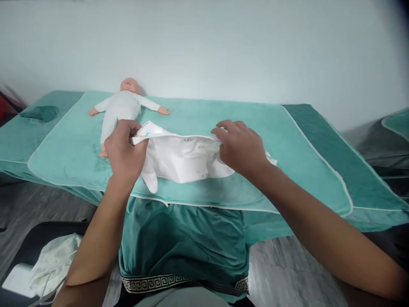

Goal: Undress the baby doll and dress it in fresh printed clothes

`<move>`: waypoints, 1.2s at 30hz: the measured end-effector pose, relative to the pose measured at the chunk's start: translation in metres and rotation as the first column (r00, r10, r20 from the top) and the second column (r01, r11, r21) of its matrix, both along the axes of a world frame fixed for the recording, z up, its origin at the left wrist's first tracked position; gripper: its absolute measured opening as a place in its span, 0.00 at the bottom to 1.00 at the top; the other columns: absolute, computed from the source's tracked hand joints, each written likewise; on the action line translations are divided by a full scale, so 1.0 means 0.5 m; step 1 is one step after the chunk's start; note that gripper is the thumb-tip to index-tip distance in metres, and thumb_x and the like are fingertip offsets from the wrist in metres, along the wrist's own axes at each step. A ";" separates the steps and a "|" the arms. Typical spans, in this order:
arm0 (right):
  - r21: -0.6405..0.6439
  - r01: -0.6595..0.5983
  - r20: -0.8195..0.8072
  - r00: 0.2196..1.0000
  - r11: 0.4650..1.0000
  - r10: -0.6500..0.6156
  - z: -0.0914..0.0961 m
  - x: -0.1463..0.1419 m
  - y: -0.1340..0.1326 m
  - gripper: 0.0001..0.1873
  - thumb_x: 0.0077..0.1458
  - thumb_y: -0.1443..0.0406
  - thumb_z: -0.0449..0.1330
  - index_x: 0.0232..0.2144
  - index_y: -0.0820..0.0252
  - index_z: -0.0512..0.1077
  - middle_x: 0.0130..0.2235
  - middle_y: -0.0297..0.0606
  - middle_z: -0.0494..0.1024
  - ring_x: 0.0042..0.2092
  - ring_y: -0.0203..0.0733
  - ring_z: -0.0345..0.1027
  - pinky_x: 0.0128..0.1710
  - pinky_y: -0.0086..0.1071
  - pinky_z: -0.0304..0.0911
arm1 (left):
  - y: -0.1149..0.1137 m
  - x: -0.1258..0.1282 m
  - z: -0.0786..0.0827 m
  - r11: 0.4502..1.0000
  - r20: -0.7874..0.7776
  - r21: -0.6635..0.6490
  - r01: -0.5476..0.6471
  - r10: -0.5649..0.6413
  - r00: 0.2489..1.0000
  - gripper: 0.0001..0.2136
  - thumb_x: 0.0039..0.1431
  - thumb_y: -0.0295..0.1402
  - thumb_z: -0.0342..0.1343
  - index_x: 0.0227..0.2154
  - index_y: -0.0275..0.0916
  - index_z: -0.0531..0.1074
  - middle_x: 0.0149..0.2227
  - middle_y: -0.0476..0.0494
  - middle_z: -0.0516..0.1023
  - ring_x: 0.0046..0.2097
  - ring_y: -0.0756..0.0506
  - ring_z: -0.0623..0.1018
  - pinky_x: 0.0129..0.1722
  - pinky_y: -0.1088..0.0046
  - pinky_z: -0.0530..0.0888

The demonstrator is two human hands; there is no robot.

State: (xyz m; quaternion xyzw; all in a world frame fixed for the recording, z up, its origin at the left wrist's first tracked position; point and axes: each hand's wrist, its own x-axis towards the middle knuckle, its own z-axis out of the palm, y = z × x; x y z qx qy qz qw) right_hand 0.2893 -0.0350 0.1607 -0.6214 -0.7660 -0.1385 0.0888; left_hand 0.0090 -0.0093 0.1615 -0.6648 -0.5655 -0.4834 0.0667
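A small white baby garment (182,160) with a coloured print on one corner stretches between my hands, above the green bed cover. My left hand (126,149) pinches its left end between thumb and fingers. At the other end, my right hand (241,147) grips the upper edge, thumb and forefinger together there. One short white sleeve-like part hangs down beside my left hand. Beyond my left hand a baby doll (123,106) in a white body lies on its back, arms spread; part of one leg is hidden behind that hand.
The light green cover (306,170) with pale piping lies over a darker green bed (332,140) against a white wall. At lower left, a black chair (35,234) holds a crumpled pale cloth (59,256) and a white object (17,279). An oval hollow (40,113) marks the bed's left end.
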 end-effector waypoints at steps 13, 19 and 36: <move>-0.207 -0.032 -0.485 0.871 0.978 -0.074 -0.081 0.067 0.105 0.16 0.61 0.66 0.51 0.43 0.55 0.77 0.44 0.39 0.82 0.42 0.46 0.73 0.37 0.34 0.60 | 0.028 -0.044 -0.030 0.990 0.020 -0.128 -0.056 0.059 0.998 0.06 0.54 0.31 0.59 0.36 0.41 0.74 0.29 0.52 0.74 0.32 0.49 0.72 0.34 0.72 0.66; -0.346 0.053 -0.530 0.813 0.937 -0.241 -0.049 0.108 0.094 0.15 0.55 0.64 0.55 0.41 0.53 0.79 0.39 0.36 0.83 0.36 0.44 0.71 0.33 0.33 0.60 | 0.040 -0.055 -0.037 0.965 0.000 -0.260 -0.041 0.043 0.999 0.07 0.51 0.32 0.61 0.35 0.41 0.76 0.25 0.54 0.68 0.29 0.49 0.69 0.32 0.72 0.63; -0.300 -0.052 -0.320 0.946 0.952 -0.049 -0.210 -0.111 0.198 0.20 0.69 0.66 0.47 0.58 0.66 0.69 0.63 0.55 0.70 0.63 0.55 0.61 0.60 0.45 0.62 | 0.177 0.122 -0.230 0.827 -0.273 -0.550 0.115 -0.309 0.911 0.17 0.61 0.20 0.48 0.48 0.38 0.74 0.55 0.35 0.76 0.60 0.38 0.74 0.60 0.57 0.73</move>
